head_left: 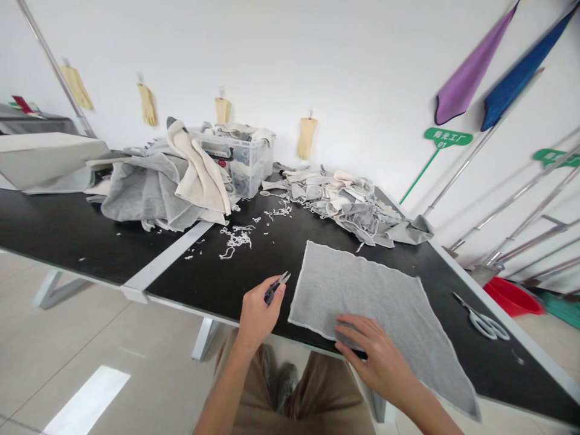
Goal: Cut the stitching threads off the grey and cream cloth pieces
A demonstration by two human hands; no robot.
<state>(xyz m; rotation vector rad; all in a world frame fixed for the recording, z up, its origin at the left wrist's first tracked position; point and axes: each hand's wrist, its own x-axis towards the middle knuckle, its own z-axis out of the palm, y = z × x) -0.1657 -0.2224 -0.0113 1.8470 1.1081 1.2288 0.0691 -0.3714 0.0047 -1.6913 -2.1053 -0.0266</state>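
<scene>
A grey cloth (362,284) with a pale stitched edge lies spread over the black table in front of me, its right corner hanging past the near edge. My right hand (369,350) rests on the cloth's near edge, fingers stretched out and slightly apart, gripping nothing. Left of the cloth, my left hand (260,311) is closed around small dark thread snips (277,287). Their metal blades point up and to the right, just short of the cloth's left edge.
White thread scraps (235,238) litter the black table (199,284). Behind them are a heap of grey and cream cloths (154,187), a clear plastic bin (251,160) and another cloth pile (335,196). Grey-handled scissors (483,320) lie at right, near a red basin (512,296) on the floor.
</scene>
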